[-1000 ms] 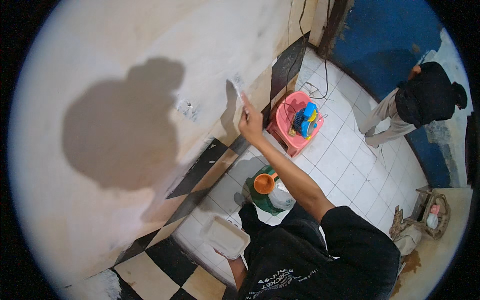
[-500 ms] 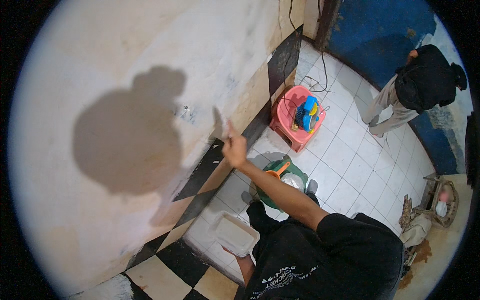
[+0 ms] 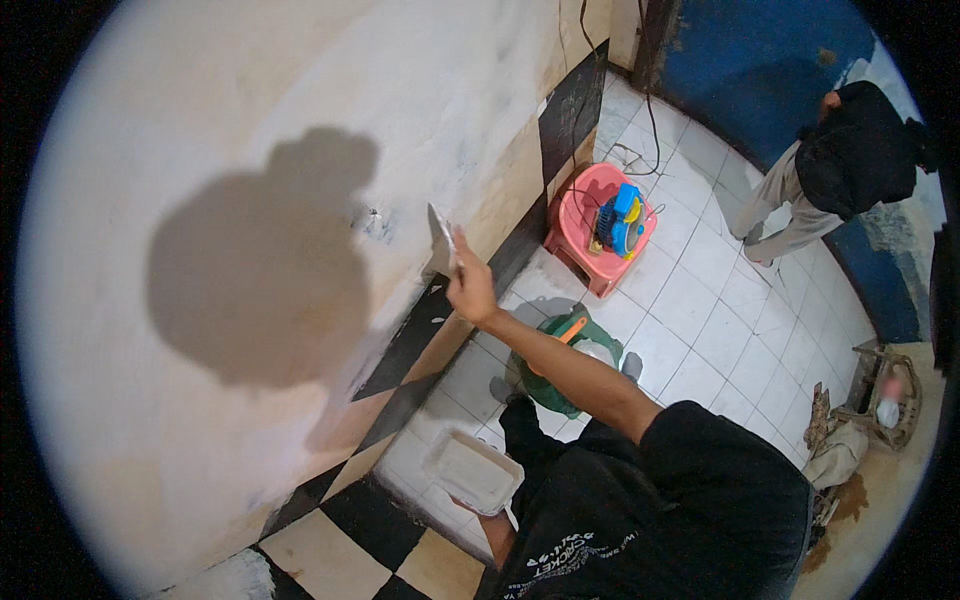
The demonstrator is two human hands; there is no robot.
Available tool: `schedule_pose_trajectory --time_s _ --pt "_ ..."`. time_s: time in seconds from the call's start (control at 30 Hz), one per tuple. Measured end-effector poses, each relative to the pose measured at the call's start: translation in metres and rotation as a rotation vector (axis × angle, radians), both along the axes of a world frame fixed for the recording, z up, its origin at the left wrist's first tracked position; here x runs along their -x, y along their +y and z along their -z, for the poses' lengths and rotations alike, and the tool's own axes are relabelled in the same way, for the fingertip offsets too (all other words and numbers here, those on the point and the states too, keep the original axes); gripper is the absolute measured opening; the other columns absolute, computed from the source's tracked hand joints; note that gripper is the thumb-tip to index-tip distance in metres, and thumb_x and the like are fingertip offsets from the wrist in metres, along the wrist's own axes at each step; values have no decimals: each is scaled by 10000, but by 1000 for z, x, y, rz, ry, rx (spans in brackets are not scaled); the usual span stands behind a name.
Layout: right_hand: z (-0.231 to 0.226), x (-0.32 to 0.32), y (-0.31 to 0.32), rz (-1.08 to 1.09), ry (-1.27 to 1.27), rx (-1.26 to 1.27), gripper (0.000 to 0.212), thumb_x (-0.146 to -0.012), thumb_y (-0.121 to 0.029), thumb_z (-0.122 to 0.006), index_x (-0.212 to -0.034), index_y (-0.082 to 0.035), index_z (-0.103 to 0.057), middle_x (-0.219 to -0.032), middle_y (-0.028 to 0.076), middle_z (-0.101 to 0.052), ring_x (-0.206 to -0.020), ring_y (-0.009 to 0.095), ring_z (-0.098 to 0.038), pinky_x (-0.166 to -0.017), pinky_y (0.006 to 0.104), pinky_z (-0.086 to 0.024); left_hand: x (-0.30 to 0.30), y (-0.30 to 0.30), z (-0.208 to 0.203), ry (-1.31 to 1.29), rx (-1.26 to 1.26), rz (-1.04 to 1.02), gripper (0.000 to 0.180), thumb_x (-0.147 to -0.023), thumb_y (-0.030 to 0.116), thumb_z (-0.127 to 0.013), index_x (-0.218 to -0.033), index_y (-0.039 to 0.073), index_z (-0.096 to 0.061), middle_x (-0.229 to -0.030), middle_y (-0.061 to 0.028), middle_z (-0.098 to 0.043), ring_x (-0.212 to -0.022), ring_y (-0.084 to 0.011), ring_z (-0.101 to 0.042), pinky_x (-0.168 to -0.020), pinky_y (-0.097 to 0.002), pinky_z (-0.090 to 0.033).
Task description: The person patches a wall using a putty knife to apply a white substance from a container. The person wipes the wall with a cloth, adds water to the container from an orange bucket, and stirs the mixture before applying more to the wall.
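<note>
My right arm reaches out to the wall, and my right hand (image 3: 472,288) is closed around a putty knife (image 3: 441,238). Its flat blade points up beside the whitish wall (image 3: 300,90); whether it touches the surface I cannot tell. Lower down, my left hand (image 3: 492,524) supports a shallow plastic tray (image 3: 512,482) from below, with its fingers mostly hidden by it. Pale, smooth paste (image 3: 478,468) lies in the tray. A small dark chipped spot (image 3: 374,215) marks the wall left of the knife.
A green tub (image 3: 553,398) with an orange-handled tool stands by my feet. Beyond it, a pink plastic stool (image 3: 590,262) carries a blue and yellow device (image 3: 622,220). Cables hang at the corner. Another person (image 3: 855,160) stands near the blue door (image 3: 750,60). A wooden chair (image 3: 885,405) is at right.
The putty knife has turned, so more of its blade shows. My right hand has barely shifted. The tray stays in my left hand, and the whole view has drifted slightly.
</note>
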State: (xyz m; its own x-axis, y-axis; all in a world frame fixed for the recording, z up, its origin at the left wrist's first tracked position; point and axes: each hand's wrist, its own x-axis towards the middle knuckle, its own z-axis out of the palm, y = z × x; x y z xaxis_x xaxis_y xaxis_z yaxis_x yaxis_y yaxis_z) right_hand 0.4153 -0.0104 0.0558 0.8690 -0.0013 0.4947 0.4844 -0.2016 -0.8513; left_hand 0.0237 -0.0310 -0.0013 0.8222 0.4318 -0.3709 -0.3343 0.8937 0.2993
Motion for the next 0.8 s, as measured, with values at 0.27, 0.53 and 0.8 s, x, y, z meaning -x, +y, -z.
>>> schedule_pose_trajectory --time_s 0.27,0.53,0.8 --pt "-33 -97 -24 179 -6 -126 706 -735 129 -398 -1423 -4 -311 -1286 306 -470 -1050 383 -591 -804 403 -483 -13 2 0 30 -10 26 618 -916 516 -436 -1376 105 -412 -1347 -124 -492 -1182 -310 -523 -973 -490 -451" --pt "2 44 -17 -42 38 -102 537 -737 114 -418 -1263 35 -492 -1178 279 -555 -933 343 -616 -826 378 -486 -44 8 -3 48 -34 68 612 -920 512 -432 -1372 100 -417 -1342 -122 -497 -1177 -306 -529 -972 -478 -458" --pt "-142 65 -214 -369 657 -226 128 -932 -127 -534 -924 -3 -564 -703 37 -590 -570 86 -524 -497 241 -410 -157 0 -65 -12 -80 100 565 -958 470 -374 -1354 72 -433 -1327 -117 -509 -1167 -265 -540 -955 -398 -481"
